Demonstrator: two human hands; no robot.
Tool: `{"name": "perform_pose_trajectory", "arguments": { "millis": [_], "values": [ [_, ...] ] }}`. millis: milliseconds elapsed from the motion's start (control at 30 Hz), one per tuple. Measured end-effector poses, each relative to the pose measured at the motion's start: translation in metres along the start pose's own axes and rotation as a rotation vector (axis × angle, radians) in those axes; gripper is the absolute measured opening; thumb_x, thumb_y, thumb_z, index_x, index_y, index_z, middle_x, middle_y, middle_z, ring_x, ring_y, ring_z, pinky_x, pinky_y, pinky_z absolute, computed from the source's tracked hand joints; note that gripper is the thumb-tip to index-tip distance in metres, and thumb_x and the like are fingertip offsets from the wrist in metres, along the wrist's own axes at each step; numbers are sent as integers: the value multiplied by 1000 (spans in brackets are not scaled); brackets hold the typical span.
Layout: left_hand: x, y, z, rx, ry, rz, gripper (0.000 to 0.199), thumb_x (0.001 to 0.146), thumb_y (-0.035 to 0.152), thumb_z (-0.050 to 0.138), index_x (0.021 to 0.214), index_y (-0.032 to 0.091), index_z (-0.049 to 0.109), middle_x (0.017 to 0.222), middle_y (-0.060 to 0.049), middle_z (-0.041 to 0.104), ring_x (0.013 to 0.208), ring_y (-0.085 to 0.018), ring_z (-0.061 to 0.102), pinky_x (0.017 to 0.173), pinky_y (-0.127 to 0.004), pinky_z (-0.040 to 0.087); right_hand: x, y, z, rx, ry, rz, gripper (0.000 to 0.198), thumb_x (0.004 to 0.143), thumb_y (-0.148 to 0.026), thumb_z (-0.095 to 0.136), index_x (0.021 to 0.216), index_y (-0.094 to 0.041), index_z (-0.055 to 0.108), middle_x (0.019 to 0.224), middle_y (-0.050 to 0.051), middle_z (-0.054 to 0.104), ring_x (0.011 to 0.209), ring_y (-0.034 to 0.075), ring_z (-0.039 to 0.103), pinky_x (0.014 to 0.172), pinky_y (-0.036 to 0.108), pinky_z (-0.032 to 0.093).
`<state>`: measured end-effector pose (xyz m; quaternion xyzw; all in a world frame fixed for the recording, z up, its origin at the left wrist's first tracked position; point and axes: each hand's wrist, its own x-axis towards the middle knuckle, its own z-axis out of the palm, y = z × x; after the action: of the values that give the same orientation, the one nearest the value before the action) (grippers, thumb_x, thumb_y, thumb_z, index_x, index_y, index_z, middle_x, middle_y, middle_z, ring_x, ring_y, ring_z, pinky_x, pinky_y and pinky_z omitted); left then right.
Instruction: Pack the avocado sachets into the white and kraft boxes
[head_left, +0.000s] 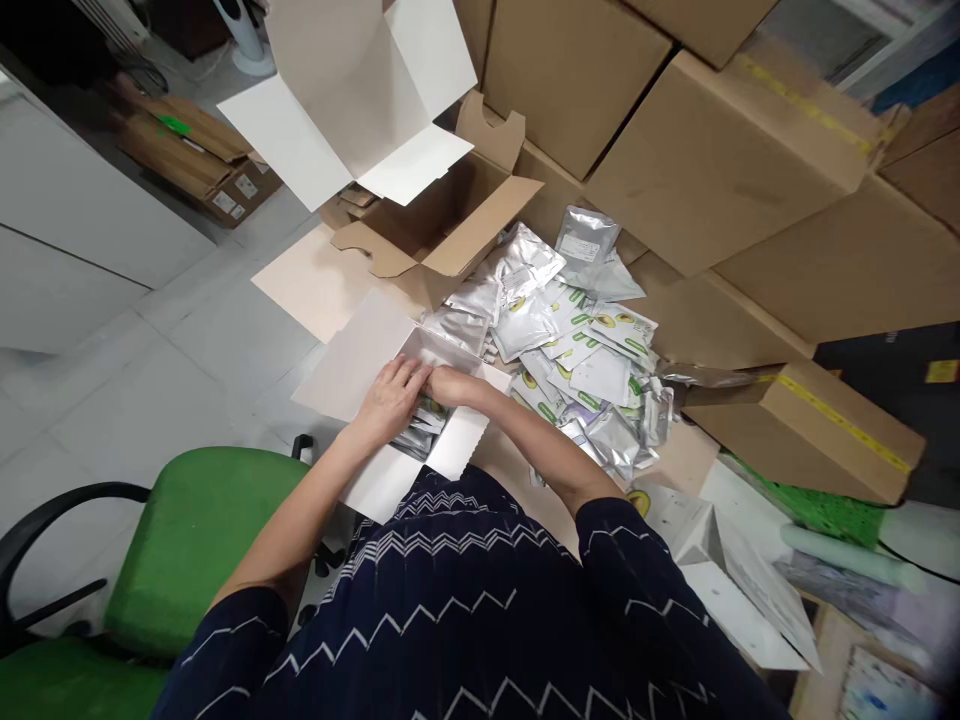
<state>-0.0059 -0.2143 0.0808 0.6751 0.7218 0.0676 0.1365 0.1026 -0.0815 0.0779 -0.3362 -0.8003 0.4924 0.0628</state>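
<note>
An open white carton (465, 425) stands against my body, its flaps folded outward. Foil sachets (414, 440) lie inside, showing at its near end. My left hand (391, 398) rests over the carton's left side, fingers stretched and bent down into it, touching the contents. My right hand (448, 385) is inside too, right beside the left, its fingers curled; what they hold, if anything, is hidden. Just beyond the carton a loose heap of silver and avocado-printed sachets (559, 330) covers the table.
Behind the carton sits an open brown box (480, 235), with an open white box (352, 90) above it. Stacked brown cartons (645, 170) wall off the back right. A green chair (199, 530) is on my left. A folded white carton (750, 590) lies at my right.
</note>
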Motion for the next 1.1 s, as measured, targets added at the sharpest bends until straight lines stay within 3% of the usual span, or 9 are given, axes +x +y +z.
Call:
{"name": "perform_pose_trajectory", "arguments": {
  "millis": [133,167,300,400,500,667,867,967,1100],
  "values": [
    [16,-8,15,45,-158,77,36,85,9,49,116,17,67,102,-12,71,107,-30,63,104,-48,42,-21,-7,-69,40,-454,-108,22,81,-40,70,70,-22,68,73,-1,70,69,16,66,67,26,51],
    [18,-8,17,50,-183,83,35,84,8,48,111,18,69,101,-11,71,102,-28,64,101,-45,44,-20,-1,-91,53,-400,-64,28,89,-46,61,79,-22,70,83,1,73,75,17,67,69,27,52],
    [16,-6,17,58,-188,65,37,82,4,46,107,20,68,105,-9,71,99,-25,66,95,-41,43,11,58,-154,-306,339,345,31,92,-35,60,113,-14,66,116,14,71,107,25,66,93,36,51],
    [14,-4,14,70,-195,56,35,81,2,46,104,20,66,101,-8,72,96,-24,67,93,-40,42,35,108,-161,-547,404,603,57,82,-26,71,133,-7,55,136,22,60,130,33,53,106,42,44],
    [14,-2,12,75,-200,57,34,80,1,47,102,20,65,97,-7,71,95,-23,67,91,-39,41,42,131,-153,-571,353,663,55,81,-27,72,130,-8,57,134,21,61,130,35,51,106,43,43],
    [12,-4,12,45,-170,55,32,81,2,46,98,20,66,93,-7,72,94,-23,68,93,-39,41,13,113,-169,-313,388,337,20,86,-27,61,101,-15,66,103,10,72,99,26,65,94,38,51],
    [8,-9,18,5,-144,71,34,85,3,46,102,20,70,98,-9,74,99,-23,68,96,-39,44,-84,19,-196,19,613,-195,28,94,-43,58,115,-26,66,102,3,72,93,22,67,87,41,56],
    [7,-9,19,-2,-134,90,32,85,5,49,103,19,72,98,-10,75,99,-24,68,97,-38,46,-111,-26,-176,57,466,-379,18,97,-35,59,112,-30,69,99,-1,74,85,18,70,78,35,59],
    [5,-8,18,-6,-112,110,33,85,5,50,104,19,73,98,-10,75,104,-23,67,97,-37,48,-90,-47,-116,-237,94,-481,31,101,-21,46,124,-26,66,117,3,74,98,18,71,82,32,58]
  ]
}}
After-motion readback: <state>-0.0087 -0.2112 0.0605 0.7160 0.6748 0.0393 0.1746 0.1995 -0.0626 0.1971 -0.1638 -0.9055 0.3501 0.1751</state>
